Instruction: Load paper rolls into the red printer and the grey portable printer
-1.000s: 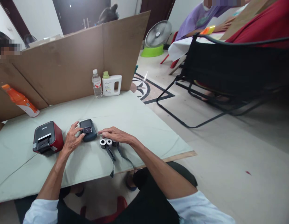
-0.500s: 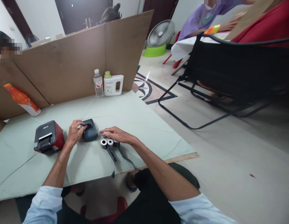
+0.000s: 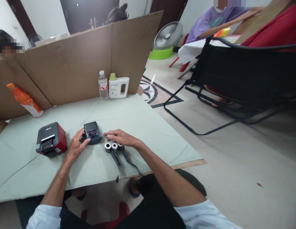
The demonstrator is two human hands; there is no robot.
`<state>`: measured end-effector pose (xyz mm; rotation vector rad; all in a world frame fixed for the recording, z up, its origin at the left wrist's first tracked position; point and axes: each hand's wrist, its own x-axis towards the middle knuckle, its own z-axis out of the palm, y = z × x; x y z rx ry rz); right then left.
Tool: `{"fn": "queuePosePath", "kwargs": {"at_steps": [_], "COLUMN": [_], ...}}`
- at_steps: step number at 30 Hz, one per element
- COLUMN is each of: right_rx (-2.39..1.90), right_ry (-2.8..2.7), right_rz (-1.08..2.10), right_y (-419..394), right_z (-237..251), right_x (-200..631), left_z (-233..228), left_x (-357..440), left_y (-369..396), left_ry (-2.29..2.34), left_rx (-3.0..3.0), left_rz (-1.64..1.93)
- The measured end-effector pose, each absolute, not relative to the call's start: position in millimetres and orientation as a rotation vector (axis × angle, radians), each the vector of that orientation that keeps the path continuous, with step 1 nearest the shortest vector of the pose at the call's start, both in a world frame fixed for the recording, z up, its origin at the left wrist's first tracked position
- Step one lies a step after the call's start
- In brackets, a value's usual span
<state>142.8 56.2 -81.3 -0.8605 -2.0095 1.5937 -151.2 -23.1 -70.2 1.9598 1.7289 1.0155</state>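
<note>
A small dark grey device [image 3: 95,141], resembling a portable label printer, lies on the table with a shiny dark panel on top. At its left edge is my left hand [image 3: 77,144], thumb and fingers spread, the thumb at the near left corner. I cannot tell whether it presses on the device. My right hand [image 3: 121,138] hovers to the right of the device, fingers stretched out towards it and holding nothing. Just below that hand stand several small rolls [image 3: 114,146] with white cores and loose dark strips trailing to the table's near edge.
Left of the device sits a red and black printer [image 3: 52,140]. An orange bottle [image 3: 26,101] leans on the cardboard screen [image 3: 74,63]; a water bottle [image 3: 103,86] and white jug [image 3: 118,87] stand before it. A black folding chair [image 3: 234,70] is at right.
My left hand has let go of the dark flap or panel on top of the device and moved to its left edge, fingers spreading. The right hand stays nearly in place.
</note>
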Motion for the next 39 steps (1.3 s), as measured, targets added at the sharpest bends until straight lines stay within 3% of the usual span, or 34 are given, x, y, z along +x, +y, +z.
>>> {"fn": "queuePosePath", "kwargs": {"at_steps": [14, 39], "right_rx": [-0.849, -0.738], "right_ry": [-1.776, -1.806], "right_rz": [1.853, 1.697], "right_y": [96, 85], "right_z": [-90, -100], "right_x": [108, 93], "left_z": [-82, -87], "left_x": [-162, -166], "left_y": [-11, 20], "left_ry": [1.81, 1.928], "left_rx": [2.021, 1.695], "left_rz": [0.96, 1.108]}}
